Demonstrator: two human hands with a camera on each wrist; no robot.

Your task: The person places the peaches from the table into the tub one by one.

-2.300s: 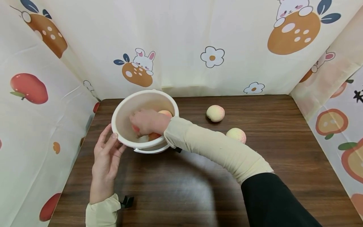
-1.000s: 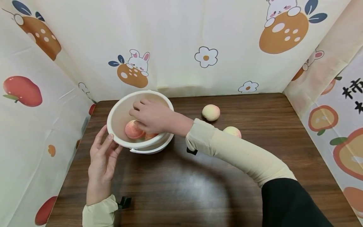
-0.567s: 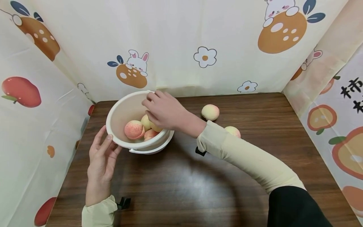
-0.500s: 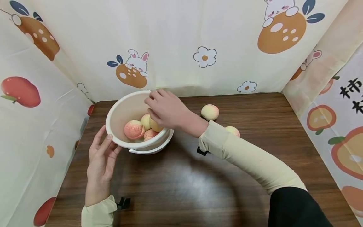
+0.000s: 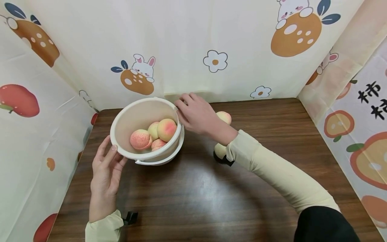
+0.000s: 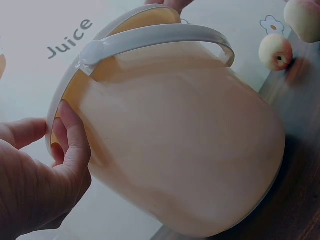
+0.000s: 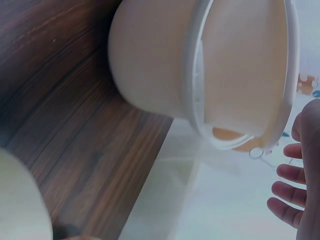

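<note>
A white bucket point(image 5: 145, 104) stands at the back left of the table with several peaches point(image 5: 167, 130) inside. My left hand point(image 5: 105, 178) pinches the bucket's near left rim between thumb and fingers. Beside the right rim is my right hand point(image 5: 196, 114), holding nothing, its fingers loosely bent; in the right wrist view the hand point(image 7: 307, 165) shows apart from the bucket. Two more peaches lie on the table under and behind my right arm: one peach point(image 5: 224, 117) is partly covered by the hand, the other peach point(image 5: 220, 151) by the wrist.
The brown wooden table point(image 5: 193, 208) meets a printed cloth point(image 5: 187, 40) at the back. More cloth hangs along the left and right sides. The bucket's handle point(image 6: 160, 35) hangs down on its outer side.
My right hand has come up out of the bucket and moved right past its rim, uncovering the peaches inside. My left hand has kept hold of the rim.
</note>
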